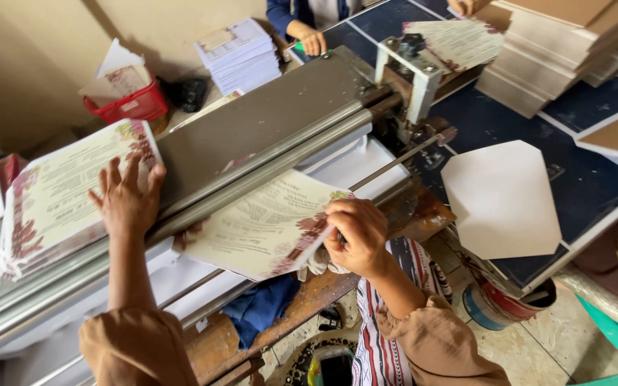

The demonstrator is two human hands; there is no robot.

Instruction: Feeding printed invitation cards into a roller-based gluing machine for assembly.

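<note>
Two hands are at work on a grey metal roller machine (pixel 266 121). Left hand (pixel 124 200) lies flat with fingers spread, its fingertips on the near edge of a stack of floral-bordered printed cards (pixel 66 196) resting on the machine's left side. Right hand (pixel 357 236) pinches the lower right corner of a single printed card (pixel 266 225), which sits tilted, its far edge under the long steel rollers. Beyond the machine, another person's hand (pixel 314 43) rests near a white paper stack (pixel 239 53). One blank white octagonal sheet (pixel 502 200) lies on the blue bench (pixel 595 179) to the right.
</note>
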